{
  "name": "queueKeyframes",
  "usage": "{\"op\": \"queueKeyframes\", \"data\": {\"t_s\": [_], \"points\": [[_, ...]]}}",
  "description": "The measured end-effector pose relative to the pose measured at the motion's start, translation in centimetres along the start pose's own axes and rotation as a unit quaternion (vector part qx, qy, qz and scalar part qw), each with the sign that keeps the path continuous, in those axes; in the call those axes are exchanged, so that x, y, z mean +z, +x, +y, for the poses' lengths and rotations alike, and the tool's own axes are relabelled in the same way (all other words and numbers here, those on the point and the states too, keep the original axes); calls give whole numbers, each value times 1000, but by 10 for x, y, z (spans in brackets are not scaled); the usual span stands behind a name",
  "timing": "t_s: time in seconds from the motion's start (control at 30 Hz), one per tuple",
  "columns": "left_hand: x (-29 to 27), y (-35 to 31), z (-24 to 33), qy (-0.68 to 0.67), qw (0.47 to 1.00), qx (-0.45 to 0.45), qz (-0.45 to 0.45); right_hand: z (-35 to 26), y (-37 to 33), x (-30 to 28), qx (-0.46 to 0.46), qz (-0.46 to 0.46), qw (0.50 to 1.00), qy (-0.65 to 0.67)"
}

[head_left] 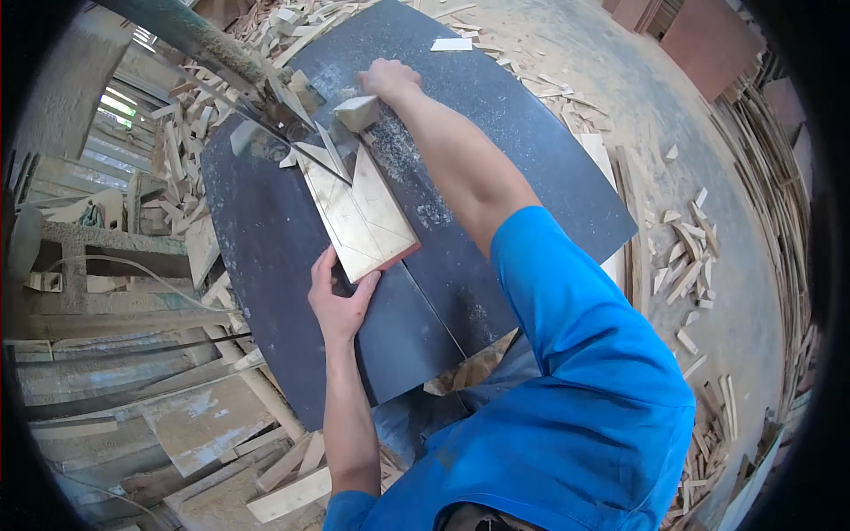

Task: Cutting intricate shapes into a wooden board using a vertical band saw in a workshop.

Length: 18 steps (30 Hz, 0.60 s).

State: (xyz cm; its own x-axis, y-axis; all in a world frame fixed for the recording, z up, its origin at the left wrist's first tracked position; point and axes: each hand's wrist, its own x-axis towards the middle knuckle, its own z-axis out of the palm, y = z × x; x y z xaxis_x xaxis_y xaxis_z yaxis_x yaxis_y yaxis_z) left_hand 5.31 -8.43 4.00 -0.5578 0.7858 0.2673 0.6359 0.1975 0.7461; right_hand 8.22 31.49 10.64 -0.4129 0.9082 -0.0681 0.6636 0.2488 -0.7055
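Observation:
A pale wooden board (361, 221) with pencil lines and a reddish near end lies on the dark saw table (531, 150). Its far end has a V-shaped notch. The thin bandsaw blade (312, 152) slants down to the notch's inner point. My left hand (341, 299) grips the board's near end, thumb on the end and fingers along the left side. Beyond the board, my right hand (390, 80) is low over the table with curled fingers; whatever they hold, if anything, is hidden. A wedge-shaped wood block (357, 113) sits just beside that hand, nearer me.
The dusty saw arm and blade guide (266, 84) come in from the upper left. A small pale offcut (452, 44) lies at the table's far edge. Wood scraps (691, 252) litter the floor at right and behind the table. Stacked strips (761, 168) line the far right.

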Motion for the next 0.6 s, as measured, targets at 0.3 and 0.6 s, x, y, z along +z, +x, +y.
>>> {"op": "queueKeyframes", "data": {"t_s": [0.3,0.6], "points": [[2,8,6,-21,1000,-2,-2,-13,7,7,-71,-230,958,-155],[4,3,12,0,999,36,4,77,12,-52,32,-128,961,242]]}}
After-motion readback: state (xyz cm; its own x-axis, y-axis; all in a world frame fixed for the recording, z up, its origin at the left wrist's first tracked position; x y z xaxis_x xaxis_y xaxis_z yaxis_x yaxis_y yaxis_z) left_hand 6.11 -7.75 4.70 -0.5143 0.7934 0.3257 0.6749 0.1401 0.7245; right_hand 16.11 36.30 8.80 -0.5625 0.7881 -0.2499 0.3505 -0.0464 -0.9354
